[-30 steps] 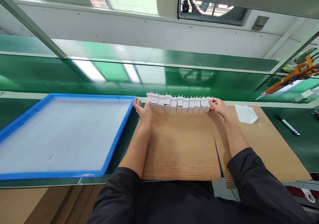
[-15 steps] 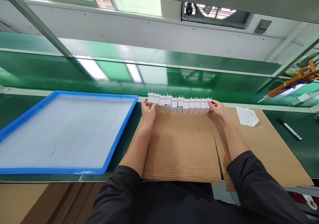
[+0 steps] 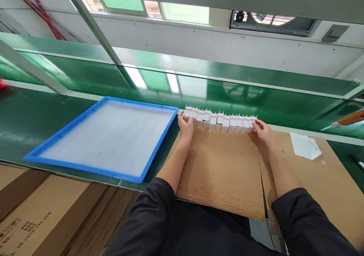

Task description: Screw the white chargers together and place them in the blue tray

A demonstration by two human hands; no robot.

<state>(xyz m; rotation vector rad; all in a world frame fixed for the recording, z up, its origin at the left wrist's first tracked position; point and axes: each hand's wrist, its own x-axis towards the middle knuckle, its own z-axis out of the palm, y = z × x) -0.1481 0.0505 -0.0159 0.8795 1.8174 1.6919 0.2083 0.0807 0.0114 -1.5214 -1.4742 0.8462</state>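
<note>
A row of several white plug adapters (image 3: 225,123) stands along the far edge of a brown cardboard sheet (image 3: 220,168), their metal pins pointing up. The left end of the row is gripped by my left hand (image 3: 186,128), thumb in front. At the right end, my right hand (image 3: 265,132) pinches the last adapter with thumb and fingers. Between them the two hands press the row together. Some of my fingertips are hidden behind the adapters.
Left of the cardboard lies a blue-framed tray (image 3: 157,146) with a whitish base. A second cardboard sheet (image 3: 315,180) on the right carries a white paper piece (image 3: 305,146). A marker (image 3: 357,161) and an orange tool (image 3: 351,118) are at the right edge. Cardboard boxes (image 3: 54,210) sit below left.
The camera view has swung to the left, so the scene sits further right and more boxes show. Both hands keep hold of the row's ends, with no clear shift of the adapters.
</note>
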